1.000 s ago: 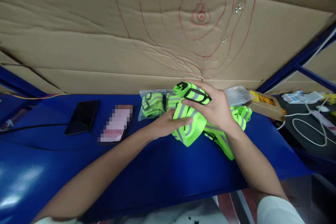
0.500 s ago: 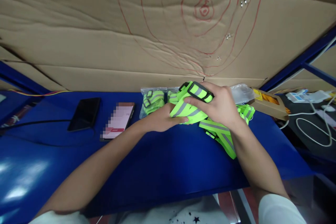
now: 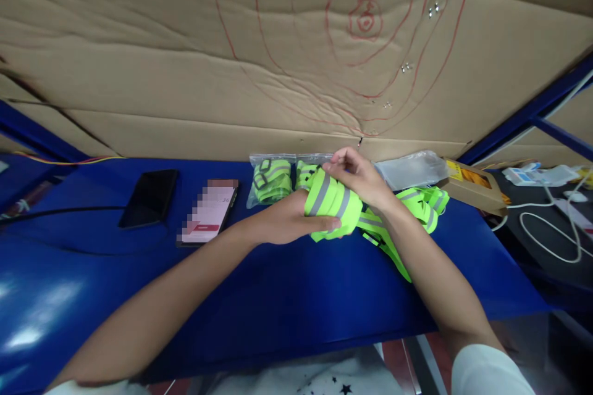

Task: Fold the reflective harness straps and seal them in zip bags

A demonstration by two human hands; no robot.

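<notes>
A bundle of neon green strap with grey reflective stripes [image 3: 334, 200] is gripped in my left hand [image 3: 296, 219], its thumb lying across the front. My right hand [image 3: 356, 174] is at the bundle's upper edge, fingers curled; its thumb and index finger meet there, at the strap. Behind the bundle, two clear bags of rolled green straps lie side by side, the left one [image 3: 272, 180] with black buckles showing. Loose green straps [image 3: 424, 207] spread on the blue table beyond and under my right forearm.
A phone with a lit screen [image 3: 210, 213] and a black device with a cable [image 3: 149, 199] lie on the left. An empty clear bag [image 3: 410, 170] and a cardboard box [image 3: 475, 185] sit at the back right. Cardboard [image 3: 185, 86] stands behind the blue table [image 3: 287, 296].
The black buckle on the bundle has gone from the front, where striped strap now shows. My right hand has shifted slightly left and up, its fingers now curled at the top edge.
</notes>
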